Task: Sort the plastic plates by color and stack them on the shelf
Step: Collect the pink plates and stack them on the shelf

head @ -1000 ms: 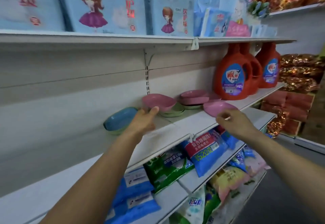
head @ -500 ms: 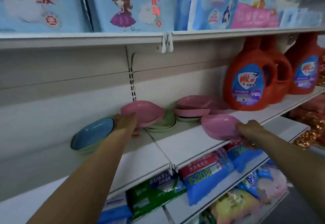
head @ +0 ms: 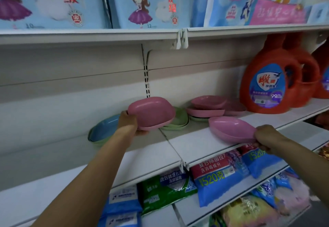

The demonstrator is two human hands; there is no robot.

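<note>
The person's left grip [head: 130,125] is closed round the near left rim of a pink plate [head: 151,113], thumb under the rim and fingers hidden behind it, holding the plate tilted so that its hollow faces the camera. This plate sits in front of a small stack of green plates [head: 179,121] at the middle of the white shelf [head: 195,143]; whether it touches them cannot be told. The right grip [head: 267,136] pinches the near right edge of a second pink plate [head: 231,128], which lies tilted near the front edge of the same shelf, and it is not clear whether its underside rests on the board. Behind it, towards the back wall, more pink plates [head: 207,106] lie stacked loosely on a green plate [head: 197,119]. To the left of the left grip, a blue plate [head: 105,128] leans in a pale green one [head: 96,142] against the back wall. Orange detergent bottles [head: 267,84] with blue labels stand at the right end of the shelf, just beside the pink stack. The shelf above carries light blue packs [head: 151,4] printed with a cartoon girl. On the shelf below lie a blue bag [head: 217,178] and a green bag [head: 165,189].
</note>
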